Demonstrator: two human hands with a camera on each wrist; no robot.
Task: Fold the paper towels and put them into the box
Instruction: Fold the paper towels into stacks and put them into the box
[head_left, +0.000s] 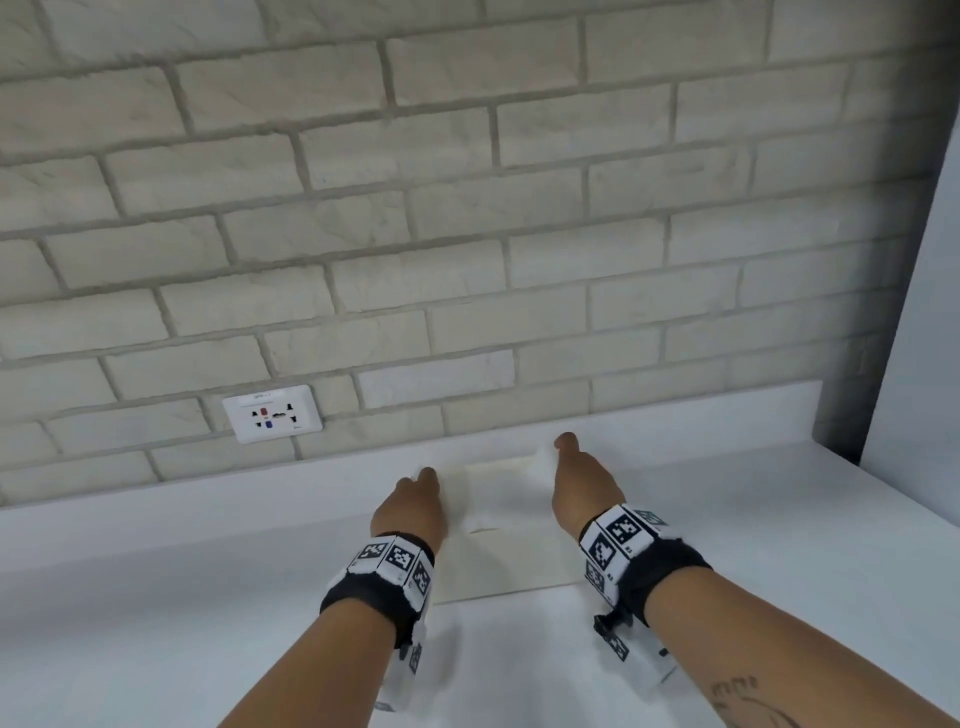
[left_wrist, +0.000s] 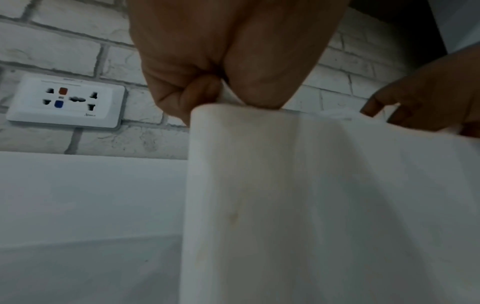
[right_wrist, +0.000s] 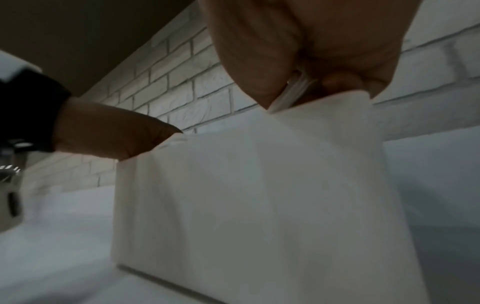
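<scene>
A white paper towel (head_left: 498, 525) lies spread on the white counter (head_left: 156, 597) between my two hands. My left hand (head_left: 415, 499) pinches its far left corner between thumb and curled fingers; the left wrist view shows that corner (left_wrist: 228, 102) lifted off the counter. My right hand (head_left: 576, 478) pinches the far right corner, seen in the right wrist view as thin layers (right_wrist: 293, 92) held between thumb and fingers. The sheet (right_wrist: 259, 195) hangs from both hands down to the counter. No box is in view.
A brick wall (head_left: 415, 208) rises right behind the counter, with a white power socket (head_left: 272, 413) low on it to the left of my hands. A grey panel (head_left: 924, 312) closes the right side.
</scene>
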